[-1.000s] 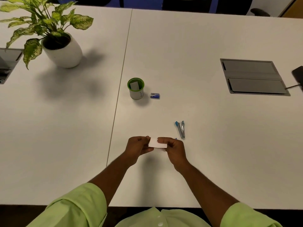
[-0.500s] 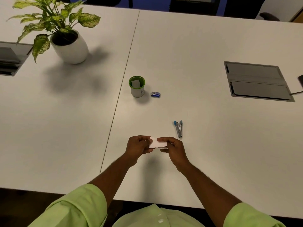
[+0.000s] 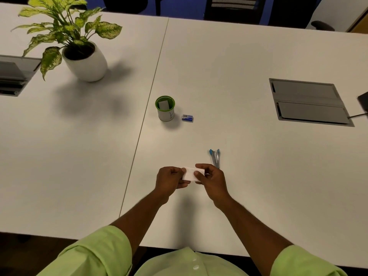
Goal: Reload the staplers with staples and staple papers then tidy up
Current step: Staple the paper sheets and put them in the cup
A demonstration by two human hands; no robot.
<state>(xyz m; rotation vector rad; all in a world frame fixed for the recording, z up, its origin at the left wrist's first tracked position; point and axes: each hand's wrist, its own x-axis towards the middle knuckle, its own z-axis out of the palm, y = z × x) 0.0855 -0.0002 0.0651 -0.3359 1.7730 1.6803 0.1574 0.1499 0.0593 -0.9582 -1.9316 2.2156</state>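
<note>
Two smooth white slabs make the surface (image 3: 239, 66), joined by a thin seam, carrying a leafy plant (image 3: 79, 46) in a rounded glossy pot, a flat grey hatch (image 3: 308, 102), a green-rimmed cup (image 3: 165, 111) with a card in it, a blue staple box (image 3: 187, 118) just beside the cup, and a slim metal stapler (image 3: 215, 158) with blue tips. Left hand (image 3: 170, 179) and right hand (image 3: 212, 178) pinch a small folded white paper (image 3: 189, 173) between curled fingers, near the stapler. Compared with half a second ago, the grip is unchanged.
</note>
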